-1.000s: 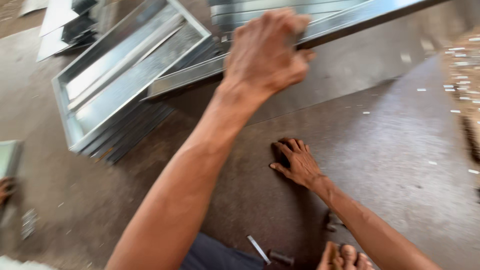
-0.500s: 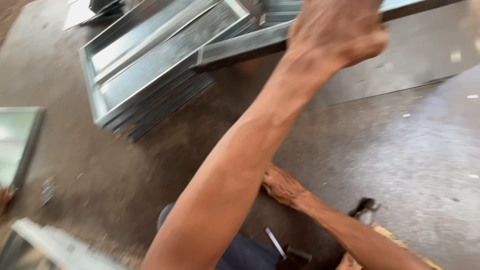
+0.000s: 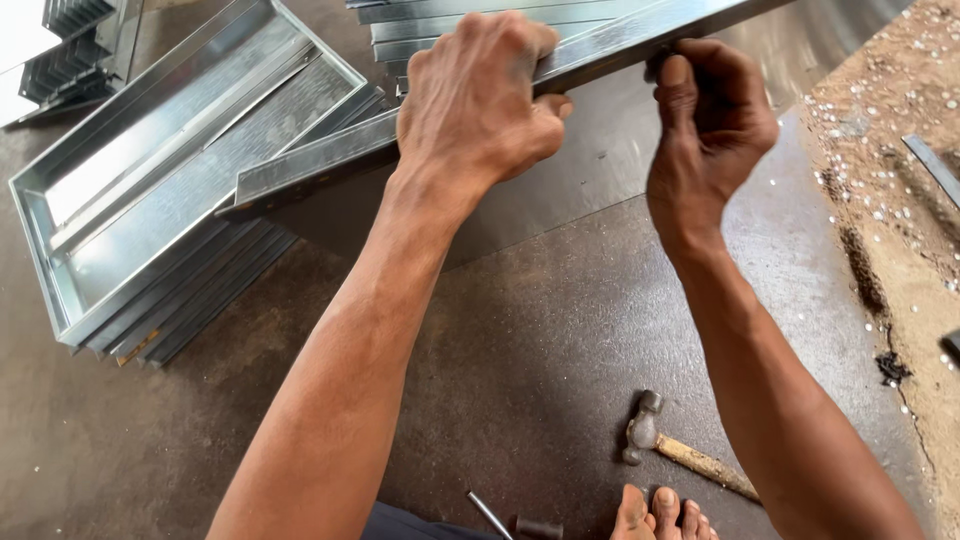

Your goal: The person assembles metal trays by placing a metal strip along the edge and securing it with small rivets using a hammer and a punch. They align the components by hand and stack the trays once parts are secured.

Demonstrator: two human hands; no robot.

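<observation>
A long folded strip of galvanised sheet metal point(image 3: 330, 160) runs slantwise from mid-left up to the top right, raised above the floor. My left hand point(image 3: 475, 95) is clamped over its upper edge near the middle. My right hand point(image 3: 705, 125) grips the same strip a little further right, thumb and fingers pinched on its lower edge. Both forearms reach up from the bottom of the view.
A stack of shallow galvanised metal trays point(image 3: 160, 200) lies on the floor at left, with more folded sheets point(image 3: 480, 30) behind the strip. A ball-peen hammer point(image 3: 670, 450) rests near my toes point(image 3: 660, 515), beside a metal punch point(image 3: 490, 515). Sandy ground with small metal scraps point(image 3: 900, 130) is on the right.
My right hand has left the floor and come up to grip the metal strip beside my left hand. The view has swung, bringing the hammer into sight.
</observation>
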